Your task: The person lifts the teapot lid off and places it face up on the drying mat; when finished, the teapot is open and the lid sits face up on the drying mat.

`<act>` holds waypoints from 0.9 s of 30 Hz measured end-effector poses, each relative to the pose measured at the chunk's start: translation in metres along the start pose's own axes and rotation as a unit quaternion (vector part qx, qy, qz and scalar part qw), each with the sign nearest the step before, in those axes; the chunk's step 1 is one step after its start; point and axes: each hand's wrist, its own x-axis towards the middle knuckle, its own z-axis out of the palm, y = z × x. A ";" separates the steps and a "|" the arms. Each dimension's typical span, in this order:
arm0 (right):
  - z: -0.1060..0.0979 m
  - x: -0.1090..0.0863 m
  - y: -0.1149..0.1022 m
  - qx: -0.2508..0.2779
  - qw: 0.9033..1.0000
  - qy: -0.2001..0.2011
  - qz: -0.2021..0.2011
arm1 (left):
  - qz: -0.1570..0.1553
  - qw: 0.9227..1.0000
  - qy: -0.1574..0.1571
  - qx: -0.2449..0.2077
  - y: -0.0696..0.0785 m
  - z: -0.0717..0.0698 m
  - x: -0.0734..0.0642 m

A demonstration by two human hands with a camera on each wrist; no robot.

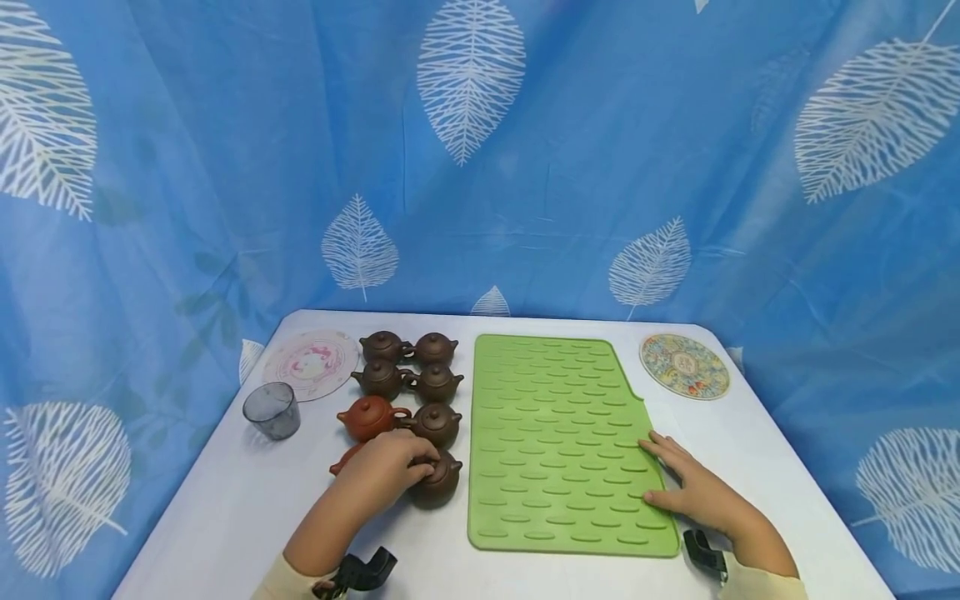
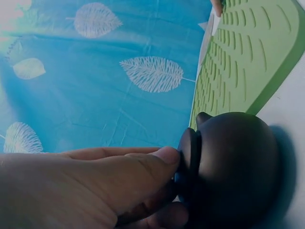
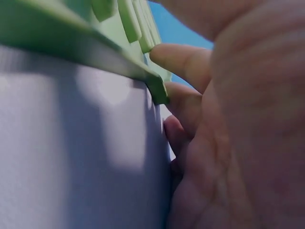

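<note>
My left hand (image 1: 381, 468) holds the nearest dark brown teapot (image 1: 442, 487) from above, at its lid and handle side. In the left wrist view the thumb presses on the lid (image 2: 186, 151), while other fingers curl below beside the teapot's round body (image 2: 238, 167). The teapot sits on the white table just left of a green ridged mat (image 1: 558, 450). On the mat's right edge rests my right hand (image 1: 701, 493), its fingers spread and loosely bent. The right wrist view shows its fingertips touching the mat's rim (image 3: 155, 83).
Several more dark brown teapots (image 1: 435, 426) stand in two columns behind the left hand, with a reddish teapot (image 1: 369, 419) among them. Another reddish teapot (image 1: 347, 457) is partly hidden by that hand. A grey glass (image 1: 273, 412), a pink-patterned disc (image 1: 307, 365) and a colourful round disc (image 1: 685, 367) flank them.
</note>
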 end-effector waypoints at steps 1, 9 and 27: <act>0.000 -0.001 0.000 0.001 1.000 0.004 0.000 | 0.004 1.000 0.003 -0.001 -0.001 0.000 0.000; 0.001 -0.003 -0.001 0.000 1.000 0.019 0.011 | -0.026 0.998 0.030 -0.058 -0.005 0.003 -0.003; 0.001 -0.005 0.001 0.026 0.999 0.034 0.022 | -0.101 0.743 -0.037 -0.661 0.009 0.031 0.008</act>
